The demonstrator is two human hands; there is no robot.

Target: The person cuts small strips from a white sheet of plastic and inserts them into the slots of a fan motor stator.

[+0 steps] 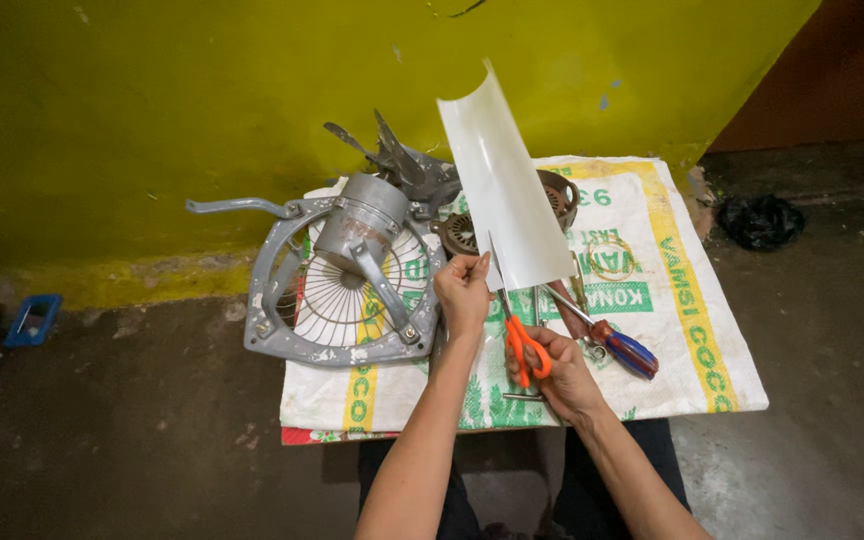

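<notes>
My left hand [464, 292] pinches the near edge of a curled white plastic sheet [502, 185] and holds it upright above the mat. My right hand [558, 372] grips orange-handled scissors [518, 338], blades pointing up at the sheet's lower edge next to my left fingers. A grey round exhaust-fan frame with its motor [347, 275] lies to the left of my hands on a white woven sack [672, 330] spread on the floor.
A red-and-blue-handled screwdriver [620, 346] lies right of the scissors. Metal fan blades [402, 160] and round motor parts [559, 195] sit near the yellow wall. A blue object [30, 318] lies far left, a black bag [760, 220] far right.
</notes>
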